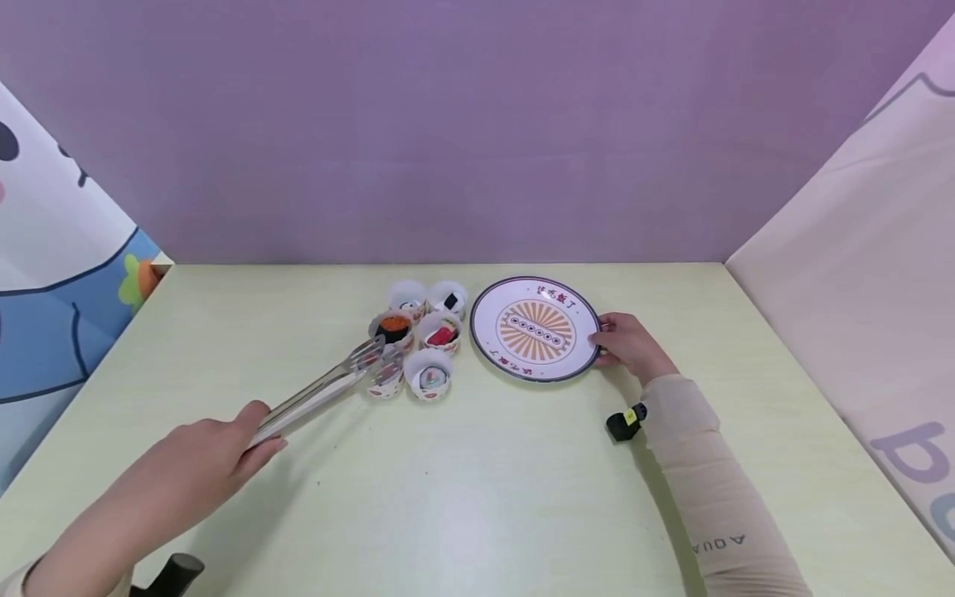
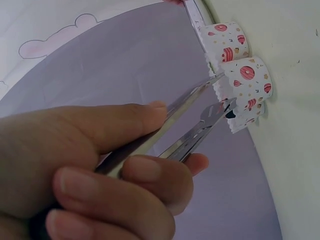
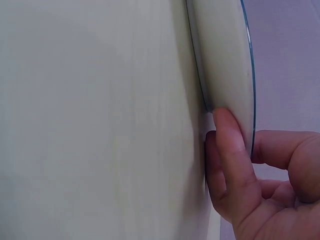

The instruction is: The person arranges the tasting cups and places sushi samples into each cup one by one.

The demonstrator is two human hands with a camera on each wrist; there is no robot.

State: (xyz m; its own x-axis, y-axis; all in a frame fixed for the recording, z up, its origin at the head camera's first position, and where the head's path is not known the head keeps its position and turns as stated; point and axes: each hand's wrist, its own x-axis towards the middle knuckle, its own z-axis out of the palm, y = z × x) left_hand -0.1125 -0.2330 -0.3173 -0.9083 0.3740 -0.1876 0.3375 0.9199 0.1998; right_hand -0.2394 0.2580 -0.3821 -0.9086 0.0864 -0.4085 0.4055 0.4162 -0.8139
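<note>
My left hand (image 1: 201, 456) holds metal tongs (image 1: 309, 402) by the handles, thumb on one arm and fingers curled about the other. The tongs' tips are apart and reach over the left side of a cluster of patterned paper cups (image 2: 247, 77), near the sushi piece with orange topping (image 1: 393, 324). The front left cup is partly hidden by the tips. On the right, my right hand (image 1: 632, 344) pinches the rim of a round white plate (image 1: 535, 365) with a sunburst print. In the right wrist view, fingers (image 3: 232, 137) support the plate's underside, thumb on top.
Other cups hold a red-topped piece (image 1: 443, 334), a round roll (image 1: 432, 378) and a white piece with a black patch (image 1: 451, 301). The pale table (image 1: 448, 506) meets a purple backdrop (image 1: 448, 133). Printed cloths hang at both sides.
</note>
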